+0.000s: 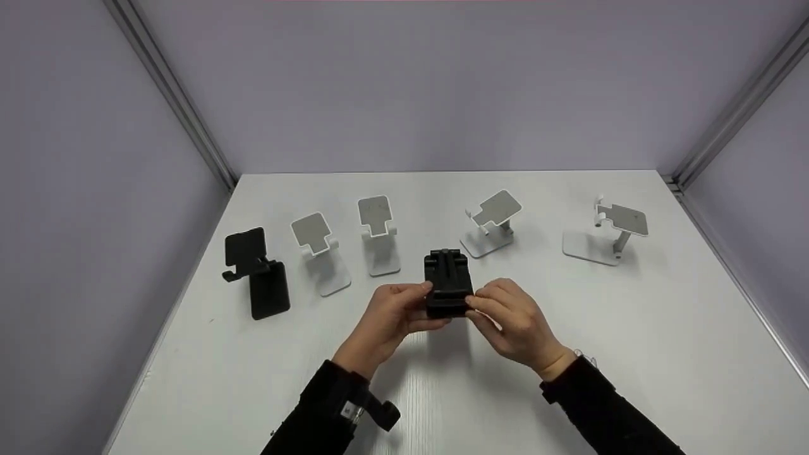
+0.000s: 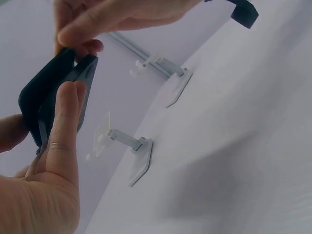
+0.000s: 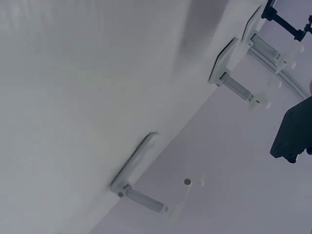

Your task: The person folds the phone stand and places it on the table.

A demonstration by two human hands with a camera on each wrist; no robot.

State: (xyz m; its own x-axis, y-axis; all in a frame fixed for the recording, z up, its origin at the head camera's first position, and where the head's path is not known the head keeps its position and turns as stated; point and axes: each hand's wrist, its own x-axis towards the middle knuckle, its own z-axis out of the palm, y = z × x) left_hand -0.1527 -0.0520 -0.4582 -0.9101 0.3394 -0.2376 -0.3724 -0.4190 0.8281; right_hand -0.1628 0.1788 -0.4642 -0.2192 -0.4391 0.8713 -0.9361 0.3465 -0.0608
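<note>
A black phone stand (image 1: 447, 281), folded nearly flat, is held above the table in front of me. My left hand (image 1: 392, 313) grips its left side, the thumb on top and fingers beneath. At the near right corner my right hand (image 1: 515, 322) pinches the edge between thumb and fingers. In the left wrist view, a narrow gap shows between the two plates of the folded stand (image 2: 58, 92); the left hand (image 2: 53, 195) clasps it from below and the right hand (image 2: 107, 22) touches its upper end. Part of the stand (image 3: 295, 129) enters the right wrist view, with the right hand mostly out of frame.
Another black phone stand (image 1: 270, 291) stands unfolded at the left. Several white phone stands line the back, among them one (image 1: 322, 272) left of centre, one (image 1: 486, 240) right of centre and one (image 1: 591, 246) far right. Pale walls (image 1: 442, 88) enclose the white table (image 1: 632, 354).
</note>
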